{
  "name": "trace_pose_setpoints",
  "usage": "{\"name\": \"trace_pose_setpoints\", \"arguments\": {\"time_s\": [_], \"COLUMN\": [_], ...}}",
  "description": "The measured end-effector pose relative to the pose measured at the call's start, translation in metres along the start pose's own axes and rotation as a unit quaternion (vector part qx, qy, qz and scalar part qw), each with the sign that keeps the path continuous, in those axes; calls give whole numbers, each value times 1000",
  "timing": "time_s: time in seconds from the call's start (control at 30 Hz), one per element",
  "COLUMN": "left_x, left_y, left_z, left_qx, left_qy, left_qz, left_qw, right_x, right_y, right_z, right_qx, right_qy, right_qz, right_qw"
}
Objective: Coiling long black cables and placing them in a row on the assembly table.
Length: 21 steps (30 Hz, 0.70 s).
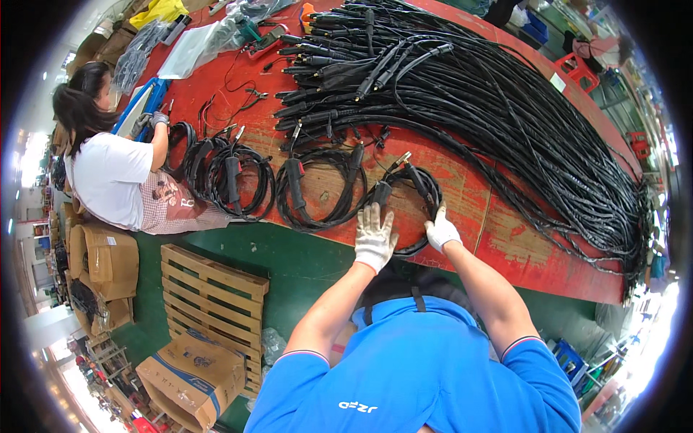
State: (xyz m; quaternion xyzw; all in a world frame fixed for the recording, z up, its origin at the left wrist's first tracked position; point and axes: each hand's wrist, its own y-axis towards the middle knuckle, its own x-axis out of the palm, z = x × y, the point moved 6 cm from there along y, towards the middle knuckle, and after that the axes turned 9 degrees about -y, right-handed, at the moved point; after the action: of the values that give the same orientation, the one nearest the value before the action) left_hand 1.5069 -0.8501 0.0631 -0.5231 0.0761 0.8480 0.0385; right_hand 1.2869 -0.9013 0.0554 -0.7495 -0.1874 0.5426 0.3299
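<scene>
A coiled black welding torch cable (432, 189) lies on the red table near its front edge, with a metal tip and dark handle at the top of the loop. My left hand (375, 237), in a white knit glove, rests on the coil's left side, fingers spread. At its right side, my right hand (442, 231), gloved too, has its fingers closed around the loop; part of that grip is hidden. Just left lies another coiled welding torch (296, 189) with a red trigger on its handle. Further left sit more such coils (232, 180), close together.
A large bundle of black cables (498, 115) covers the table's far and right parts. At left a co-worker (123, 159) in gloves handles something by a blue object (141, 105). Pliers (254, 95) lie beyond the coils. A wooden pallet (213, 299) and cardboard box (191, 375) are below.
</scene>
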Motion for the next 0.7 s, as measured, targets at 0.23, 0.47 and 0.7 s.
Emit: {"name": "trace_pose_setpoints", "arguments": {"time_s": [0.23,0.47,0.7], "left_x": [21,22,55], "left_y": [-28,-30,-62], "left_z": [78,111,156], "left_qx": [69,32,-35], "left_qy": [-25,72,165], "left_qz": [-191,-121,-53], "left_qw": [979,989,984], "right_x": [3,21,115], "right_y": [-12,-112,-200], "right_z": [50,125,410], "right_qx": [-97,-146,53], "right_qy": [118,146,169], "right_qz": [-16,68,32], "right_qw": [988,976,984]}}
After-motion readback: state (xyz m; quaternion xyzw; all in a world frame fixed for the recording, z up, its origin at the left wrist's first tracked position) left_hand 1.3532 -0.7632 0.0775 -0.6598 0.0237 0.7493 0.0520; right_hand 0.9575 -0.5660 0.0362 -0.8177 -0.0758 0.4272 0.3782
